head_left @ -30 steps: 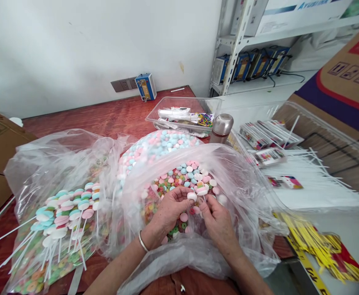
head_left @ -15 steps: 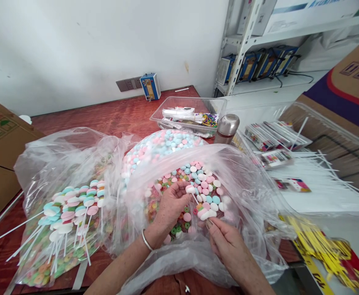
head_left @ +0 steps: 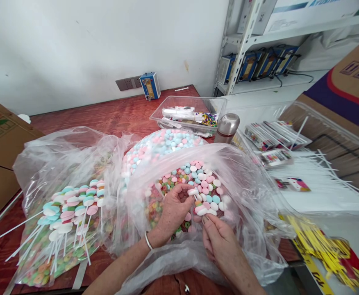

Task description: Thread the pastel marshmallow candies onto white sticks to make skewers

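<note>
My left hand (head_left: 178, 203) is closed in a pinch at a white and pink candy (head_left: 193, 191), with a short length of white stick (head_left: 195, 197) showing below it. Close by on the right, the thumb and fingers of my right hand (head_left: 218, 233) are closed on a small stack of candies (head_left: 200, 209) in white, pink and orange. Whether the stick runs into this stack is hard to see. Both hands work over an open clear plastic bag (head_left: 244, 176) holding loose pastel candies (head_left: 204, 184) and ring-shaped gummies.
Several candy skewers (head_left: 71, 205) lie on a bag of gummy rings (head_left: 41, 274) at left. Behind stand a bag of pastel candies (head_left: 170, 141), a clear bin (head_left: 157, 116) and a steel flask (head_left: 228, 125). White sticks (head_left: 308, 180) and yellow ties (head_left: 317, 246) lie at right.
My left hand has shifted slightly right with the candy. My right hand has moved a little left and up, bringing the stack closer to my left fingers.
</note>
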Available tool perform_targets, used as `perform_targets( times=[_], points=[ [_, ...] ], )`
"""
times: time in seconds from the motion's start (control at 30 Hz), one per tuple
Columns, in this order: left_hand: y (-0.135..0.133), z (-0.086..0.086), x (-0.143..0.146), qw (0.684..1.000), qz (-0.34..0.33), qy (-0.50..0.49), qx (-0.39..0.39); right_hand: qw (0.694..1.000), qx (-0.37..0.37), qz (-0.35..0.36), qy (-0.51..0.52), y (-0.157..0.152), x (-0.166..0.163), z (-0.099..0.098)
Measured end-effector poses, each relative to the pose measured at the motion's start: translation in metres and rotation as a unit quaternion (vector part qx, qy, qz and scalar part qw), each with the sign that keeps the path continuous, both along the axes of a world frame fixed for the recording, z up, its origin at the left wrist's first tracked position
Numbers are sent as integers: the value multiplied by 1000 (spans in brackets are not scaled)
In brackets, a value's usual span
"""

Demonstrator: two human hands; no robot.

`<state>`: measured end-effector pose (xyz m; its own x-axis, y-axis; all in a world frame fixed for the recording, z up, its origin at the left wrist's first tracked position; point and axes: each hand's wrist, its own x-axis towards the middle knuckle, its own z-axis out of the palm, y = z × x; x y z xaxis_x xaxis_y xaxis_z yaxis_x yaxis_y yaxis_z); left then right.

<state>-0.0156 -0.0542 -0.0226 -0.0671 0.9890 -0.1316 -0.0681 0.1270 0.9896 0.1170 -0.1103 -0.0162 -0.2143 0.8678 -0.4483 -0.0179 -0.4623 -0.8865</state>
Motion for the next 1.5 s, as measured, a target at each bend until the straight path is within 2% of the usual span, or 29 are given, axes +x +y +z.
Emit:
perform_targets(
  times=[0.1,0.23,0.47,0.53,0.6,0.67,0.77,0.87,0.93,1.0,1.07,1.13,1.2,1.27,1.33,1.4,1.5],
  points=[
    [-3,2,2,1000,3,-2,-10,999,32,19,-27,3,1,4],
    [-7,3,1,999,-2,39,16,996,62,31,-62,11,1,4],
    [-21,5,-13,976,-57,166,131,967,202,35,-152,25,1,-12],
    [-20,3,-24,976,-39,180,120,966,197,17,-167,28,6,-19],
    [-15,-1,-40,966,19,231,114,963,193,5,-189,30,12,-22],
    [-9,-5,-60,931,65,337,127,953,207,6,-221,31,17,-21],
    [-4,-9,-97,852,46,508,118,936,235,17,-262,28,22,-17],
    [-10,-9,-134,782,32,616,91,927,240,38,-284,24,23,-19],
    [-17,-7,-157,757,39,647,86,926,237,52,-290,21,22,-23],
    [-23,-4,-172,746,54,658,88,923,238,65,-294,19,21,-27],
    [-26,0,-176,740,68,662,96,920,244,74,-299,18,19,-30],
    [-26,3,-167,746,70,651,121,918,247,82,-299,18,17,-30],
    [-25,5,-147,763,49,624,163,920,244,89,-292,18,16,-29],
    [-22,4,-124,777,-1,602,184,923,238,101,-284,17,15,-27],
    [-19,1,-106,781,-46,599,169,922,240,116,-281,15,13,-25],
    [-17,-1,-95,789,-64,592,149,914,253,133,-289,13,10,-24],
    [-19,-2,-89,830,-47,533,154,886,296,149,-325,10,3,-22]
  ],
)
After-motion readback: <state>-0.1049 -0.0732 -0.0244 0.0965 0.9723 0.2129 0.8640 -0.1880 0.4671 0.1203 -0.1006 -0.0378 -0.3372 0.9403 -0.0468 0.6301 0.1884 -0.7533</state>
